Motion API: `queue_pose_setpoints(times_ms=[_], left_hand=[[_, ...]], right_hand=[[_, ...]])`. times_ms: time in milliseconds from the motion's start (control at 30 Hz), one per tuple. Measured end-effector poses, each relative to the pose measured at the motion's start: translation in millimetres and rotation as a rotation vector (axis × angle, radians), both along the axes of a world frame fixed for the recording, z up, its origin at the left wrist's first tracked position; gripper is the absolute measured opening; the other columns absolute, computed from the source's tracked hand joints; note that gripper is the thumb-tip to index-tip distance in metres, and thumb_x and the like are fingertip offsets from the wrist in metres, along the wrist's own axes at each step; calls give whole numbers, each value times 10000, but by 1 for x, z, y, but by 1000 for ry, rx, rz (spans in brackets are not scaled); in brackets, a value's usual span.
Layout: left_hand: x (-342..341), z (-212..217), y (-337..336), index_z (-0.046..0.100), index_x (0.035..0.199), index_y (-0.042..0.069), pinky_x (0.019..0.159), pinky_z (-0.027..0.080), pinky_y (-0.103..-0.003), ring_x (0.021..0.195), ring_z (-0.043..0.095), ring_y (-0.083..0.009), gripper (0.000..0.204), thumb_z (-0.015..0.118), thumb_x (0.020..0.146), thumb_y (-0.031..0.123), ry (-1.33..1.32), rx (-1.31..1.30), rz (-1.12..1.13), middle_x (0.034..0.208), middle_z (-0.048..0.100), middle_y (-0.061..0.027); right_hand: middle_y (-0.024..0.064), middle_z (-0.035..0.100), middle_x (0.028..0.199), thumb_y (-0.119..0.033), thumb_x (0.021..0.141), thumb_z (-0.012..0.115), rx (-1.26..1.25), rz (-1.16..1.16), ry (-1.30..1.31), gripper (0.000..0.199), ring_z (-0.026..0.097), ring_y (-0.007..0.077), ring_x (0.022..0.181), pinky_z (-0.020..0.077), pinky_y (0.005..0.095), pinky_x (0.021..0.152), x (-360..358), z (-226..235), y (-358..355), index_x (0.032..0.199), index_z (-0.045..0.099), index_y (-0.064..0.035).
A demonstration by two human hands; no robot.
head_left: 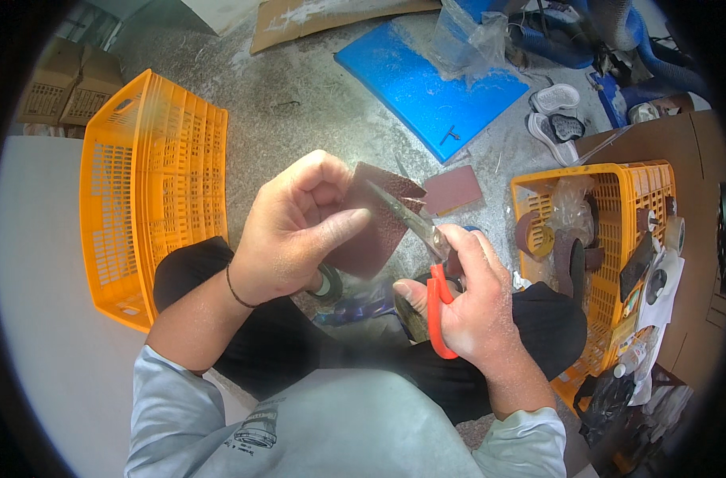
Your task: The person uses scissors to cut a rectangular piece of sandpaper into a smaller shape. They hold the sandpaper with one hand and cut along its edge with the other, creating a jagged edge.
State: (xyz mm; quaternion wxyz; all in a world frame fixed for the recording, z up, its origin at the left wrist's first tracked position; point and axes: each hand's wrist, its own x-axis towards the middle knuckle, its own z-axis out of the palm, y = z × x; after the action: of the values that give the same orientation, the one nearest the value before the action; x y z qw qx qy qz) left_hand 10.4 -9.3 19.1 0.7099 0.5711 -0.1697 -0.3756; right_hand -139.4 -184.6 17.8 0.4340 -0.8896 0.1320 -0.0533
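My left hand [295, 227] pinches a dark reddish-brown sheet of sandpaper [371, 239] between thumb and curled fingers, holding it up in front of me. In my right hand [478, 295] is a pair of scissors [436, 299] with red handles. Their metal blades point up and left and lie across the sheet near its upper right corner. A slit runs in from the sheet's right edge, leaving a narrow strip above it. Past the scissors, a smaller reddish-brown piece of sandpaper [453, 190] lies on the dusty floor.
Stacked yellow plastic crates [144, 199] stand on the left. At the right, another yellow crate [649, 191] holds sanding rolls and plastic bags. Ahead lie a blue board [426, 88] and white shoe soles [555, 99]. A roll of tape [328, 283] sits between my legs.
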Motion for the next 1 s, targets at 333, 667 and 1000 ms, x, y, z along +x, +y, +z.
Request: queue_pose_setpoints(times_ms=[333,667,1000], left_hand=[[1,0,2,539,1050,26,868,486,-244,973,596,-70,198,621,895,-67,-3,9,2,1027,625,-27],[2,-4,2,546,1042,26,864,484,-245,965,599,-72,192,632,895,-63,9,0,5,1016,632,-25],[-1,-9,0,558,1018,21,865,482,-243,970,598,-72,191,622,884,-99,21,-19,10,1011,634,-25]], right_hand=[[139,594,968,-283,729,852,1,12,16,578,646,336,814,527,419,692,3,2,2,1195,574,-83],[160,593,972,-273,760,830,24,24,52,547,641,355,813,523,421,689,2,2,0,1193,565,-72],[168,587,974,-302,762,831,103,82,80,586,631,357,845,515,421,722,3,6,-6,1205,549,-44]])
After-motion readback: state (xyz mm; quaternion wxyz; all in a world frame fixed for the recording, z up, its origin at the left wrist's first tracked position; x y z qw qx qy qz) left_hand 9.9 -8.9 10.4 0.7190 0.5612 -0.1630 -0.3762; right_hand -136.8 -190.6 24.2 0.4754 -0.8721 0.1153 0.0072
